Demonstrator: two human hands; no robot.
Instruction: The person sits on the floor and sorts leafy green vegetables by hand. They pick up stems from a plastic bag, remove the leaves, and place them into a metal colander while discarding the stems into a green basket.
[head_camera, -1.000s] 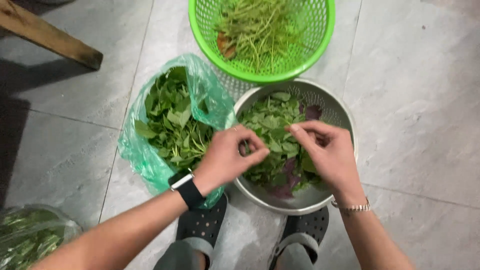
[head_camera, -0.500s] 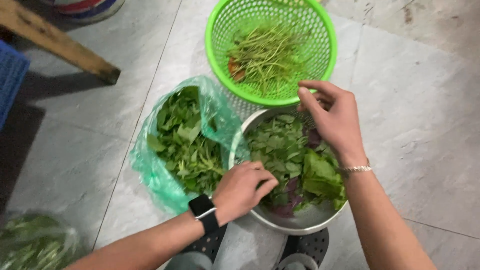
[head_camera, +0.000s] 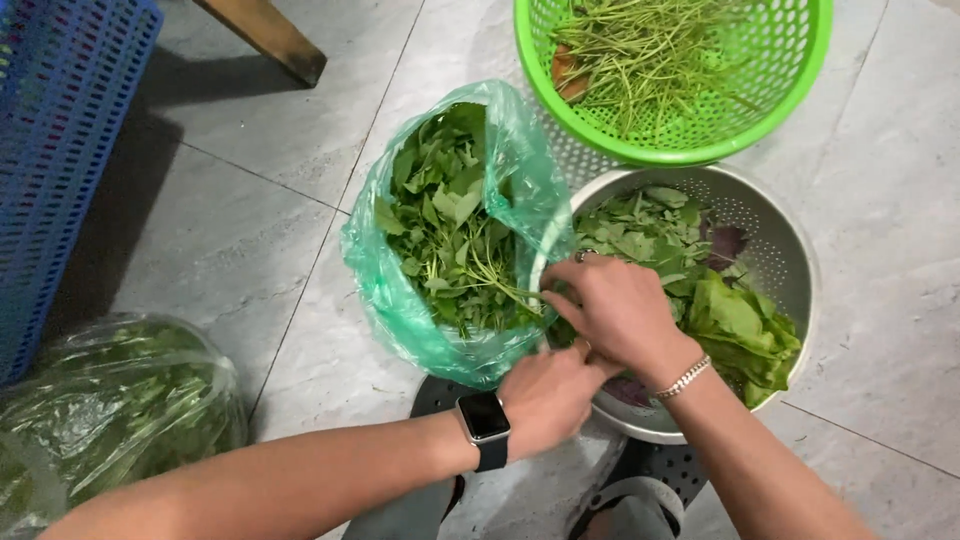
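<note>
My right hand (head_camera: 612, 308), with a bracelet on its wrist, lies over the near left part of the perforated metal bowl (head_camera: 790, 250). Its fingers curl around thin stems of the leafy greens (head_camera: 445, 235) at the mouth of the green plastic bag (head_camera: 400, 310). Wearing a smartwatch, my left hand (head_camera: 545, 398) sits just below it at the bowl's near rim, with its fingers hidden under the right hand. Picked green and purple leaves (head_camera: 735, 320) fill the bowl.
A green plastic basket (head_camera: 800, 90) holding bare stems stands behind the bowl. A clear bag of greens (head_camera: 110, 410) lies at the lower left, with a blue crate (head_camera: 60, 150) and a wooden leg (head_camera: 265, 35) further back. My sandalled feet (head_camera: 640, 490) are under the bowl on the grey tile floor.
My right hand came back from the bowl's far rim near the green basket to the bag's mouth. My left hand stayed by the bowl's near rim.
</note>
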